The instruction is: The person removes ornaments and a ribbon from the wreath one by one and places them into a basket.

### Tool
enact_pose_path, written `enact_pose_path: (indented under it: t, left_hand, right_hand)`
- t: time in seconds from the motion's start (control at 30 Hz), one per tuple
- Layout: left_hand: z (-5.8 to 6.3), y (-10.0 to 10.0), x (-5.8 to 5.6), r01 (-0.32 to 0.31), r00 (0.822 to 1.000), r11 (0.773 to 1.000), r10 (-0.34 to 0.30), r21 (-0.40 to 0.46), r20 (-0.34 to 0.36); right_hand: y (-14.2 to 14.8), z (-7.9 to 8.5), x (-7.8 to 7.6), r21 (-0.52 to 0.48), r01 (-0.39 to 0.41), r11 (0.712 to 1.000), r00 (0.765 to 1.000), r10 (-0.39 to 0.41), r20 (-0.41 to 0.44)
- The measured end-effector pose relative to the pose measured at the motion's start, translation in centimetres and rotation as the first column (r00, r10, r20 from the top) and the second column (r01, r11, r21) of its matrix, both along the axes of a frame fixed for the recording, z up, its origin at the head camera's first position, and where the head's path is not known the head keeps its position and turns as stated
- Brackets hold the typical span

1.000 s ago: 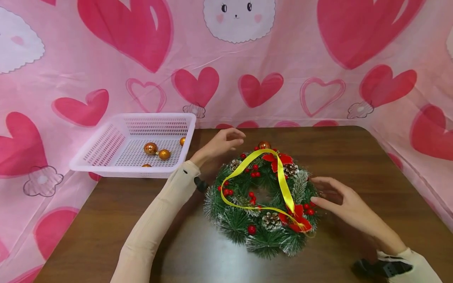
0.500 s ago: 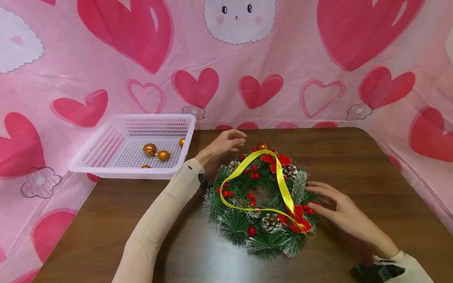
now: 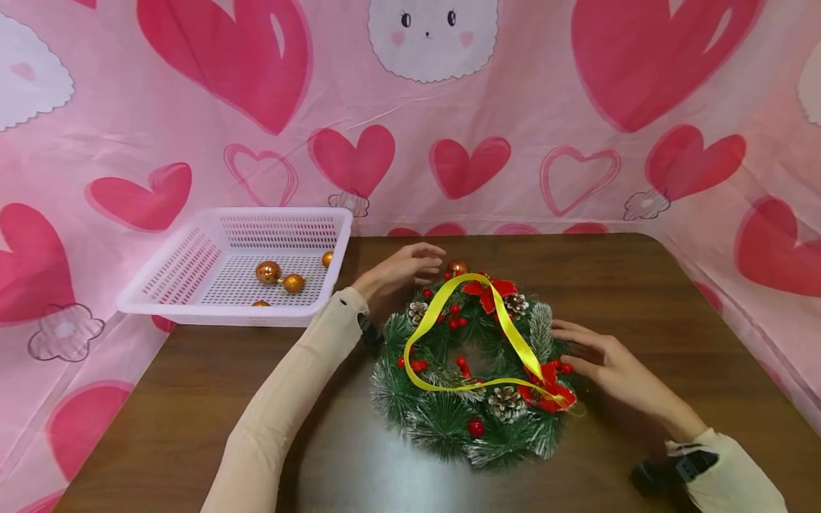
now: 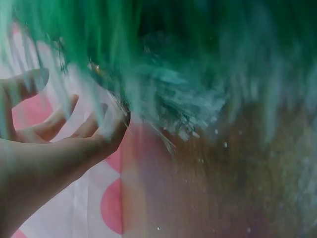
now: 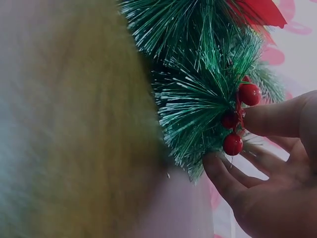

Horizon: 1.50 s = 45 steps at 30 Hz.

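Note:
A green wreath [image 3: 442, 424] with frosted tips, red berries, pinecones and red flowers lies on the table. A yellow ribbon [image 3: 513, 338] loops loosely over its top. A shiny copper ball ornament [image 3: 457, 268] sits at its far edge. Beside the wreath's far left side is my left hand [image 3: 400, 269], its fingers loosely bent; blurred needles partly cover it in the left wrist view. My right hand [image 3: 618, 370] touches the right edge, fingers extended. In the right wrist view its thumb meets a cluster of red berries [image 5: 233, 144], with another fingertip against the needles.
A white plastic basket [image 3: 212, 310] holding several gold balls [image 3: 268, 272] stands at the back left of the brown wooden table [image 3: 346, 456]. A pink cloth [image 3: 410, 100] printed with hearts hangs behind the table.
The wreath has turned counterclockwise: its copper ball has moved left and its near side right. My right hand has shifted slightly left to the wreath's edge; my left stays near its far left.

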<state>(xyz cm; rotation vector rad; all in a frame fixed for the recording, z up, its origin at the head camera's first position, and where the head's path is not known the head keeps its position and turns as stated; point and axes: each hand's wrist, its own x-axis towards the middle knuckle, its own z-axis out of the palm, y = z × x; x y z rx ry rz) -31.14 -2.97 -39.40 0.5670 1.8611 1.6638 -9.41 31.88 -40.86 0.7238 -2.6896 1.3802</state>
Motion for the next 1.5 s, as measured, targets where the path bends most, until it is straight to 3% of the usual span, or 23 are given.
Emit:
enact_pose_path:
  t: [0.3,0.53,0.8,0.97,1.23,1.5]
  left_hand:
    - [-0.5,-0.2,-0.1,0.014,1.0,1.0,-0.013,-0.008,0.021]
    - [-1.0,-0.3,-0.1,0.032,0.999,0.999,-0.032,-0.024,0.01]
    - [-1.5,-0.1,-0.4,0.08,0.996,0.992,-0.084,-0.101,-0.035]
    - [-1.6,0.3,-0.5,0.089,0.989,0.982,-0.107,-0.169,-0.106]
    - [-1.6,1.0,-0.3,-0.026,0.966,0.971,-0.036,-0.236,-0.256]
    - [-1.0,0.6,0.5,-0.156,0.937,0.971,0.087,-0.183,-0.337]
  right_hand:
    - [0.9,0.0,-1.2,-0.062,-0.069,0.996,0.995,0.073,0.069]
    - [1.1,0.0,-1.6,-0.035,-0.063,0.997,0.995,0.066,0.076]
    - [1.0,0.0,-1.6,-0.03,-0.06,0.998,0.997,0.061,0.053]
    - [1.0,0.0,-1.5,-0.011,-0.046,0.999,0.998,0.047,0.04]
    - [0.9,0.2,-1.3,0.035,-0.025,0.999,1.0,0.024,0.013]
    - [0.9,0.2,-1.3,0.024,-0.023,0.999,1.0,0.023,0.02]
